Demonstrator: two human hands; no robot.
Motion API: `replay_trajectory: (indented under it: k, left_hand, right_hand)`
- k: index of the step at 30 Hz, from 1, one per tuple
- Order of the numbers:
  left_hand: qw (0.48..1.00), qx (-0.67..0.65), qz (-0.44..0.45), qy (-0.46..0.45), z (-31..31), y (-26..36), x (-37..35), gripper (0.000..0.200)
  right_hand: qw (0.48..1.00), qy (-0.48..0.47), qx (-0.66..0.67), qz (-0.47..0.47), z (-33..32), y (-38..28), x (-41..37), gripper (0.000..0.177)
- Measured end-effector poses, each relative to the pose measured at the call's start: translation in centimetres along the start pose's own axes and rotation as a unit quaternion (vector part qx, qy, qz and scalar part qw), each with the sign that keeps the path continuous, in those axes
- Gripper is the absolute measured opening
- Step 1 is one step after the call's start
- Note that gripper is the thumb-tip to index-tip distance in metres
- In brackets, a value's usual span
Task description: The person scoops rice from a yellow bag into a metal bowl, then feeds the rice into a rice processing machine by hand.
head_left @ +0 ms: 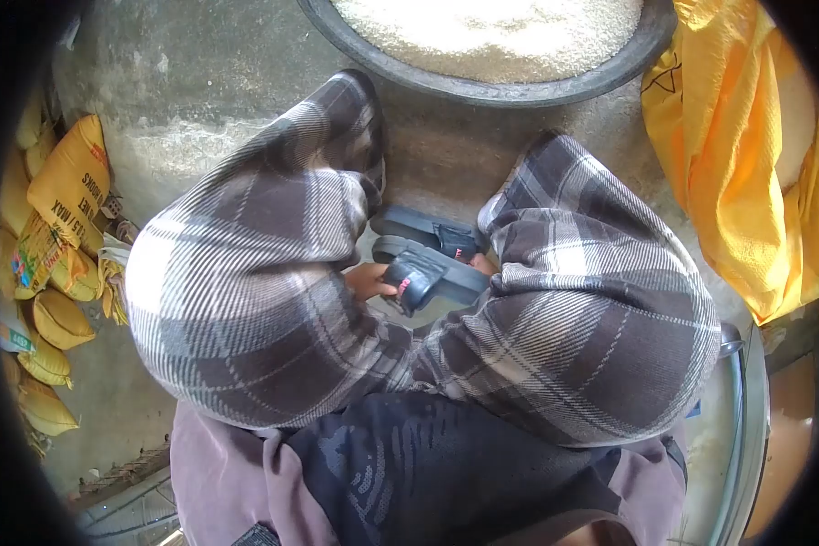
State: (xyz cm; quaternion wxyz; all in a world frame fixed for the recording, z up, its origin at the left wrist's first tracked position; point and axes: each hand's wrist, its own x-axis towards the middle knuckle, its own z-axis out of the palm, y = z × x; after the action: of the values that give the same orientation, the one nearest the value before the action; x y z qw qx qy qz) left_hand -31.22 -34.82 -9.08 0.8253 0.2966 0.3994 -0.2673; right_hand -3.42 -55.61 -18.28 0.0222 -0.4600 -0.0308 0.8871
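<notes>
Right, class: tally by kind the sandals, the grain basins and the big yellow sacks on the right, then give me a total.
Dark sandals: 2
Basin of white grain: 1
Big yellow sack: 1
Total: 4

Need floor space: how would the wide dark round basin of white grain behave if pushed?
Probably heavy: the wide dark round basin is filled with white grain. Low and broad, so unlikely to tip; grain might spill.
</notes>
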Motion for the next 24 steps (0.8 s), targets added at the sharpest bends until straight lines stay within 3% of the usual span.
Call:
replay_trajectory:
  k: [3, 5, 14, 21, 24]
  left_hand:
    - [1.0, -0.005, -0.012, -0.001, -0.5, -0.9, 0.9, 0.027]
    - [0.998, -0.008, -0.03, 0.049, -0.7, -2.5, 0.6, 0.028]
    - [0.993, 0.04, -0.109, -0.036, -3.6, -7.9, -1.7, 0.031]
    - [0.984, 0.125, -0.117, -0.055, -6.9, -1.2, -3.3, 0.033]
    - [0.974, 0.138, -0.161, -0.076, -5.5, 0.4, -7.7, 0.034]
  right_hand:
    - [1.0, 0.019, -0.019, 0.003, -0.8, -0.3, -1.6, 0.033]
    - [0.999, 0.039, -0.035, -0.006, -2.3, -0.6, -1.1, 0.033]
    - [0.981, 0.138, -0.105, -0.083, -6.3, -0.4, 2.1, 0.032]
    - [0.927, 0.259, -0.19, -0.194, -12.5, -8.0, -0.2, 0.031]
    - [0.913, 0.288, -0.199, -0.211, -11.7, -7.0, -2.3, 0.031]
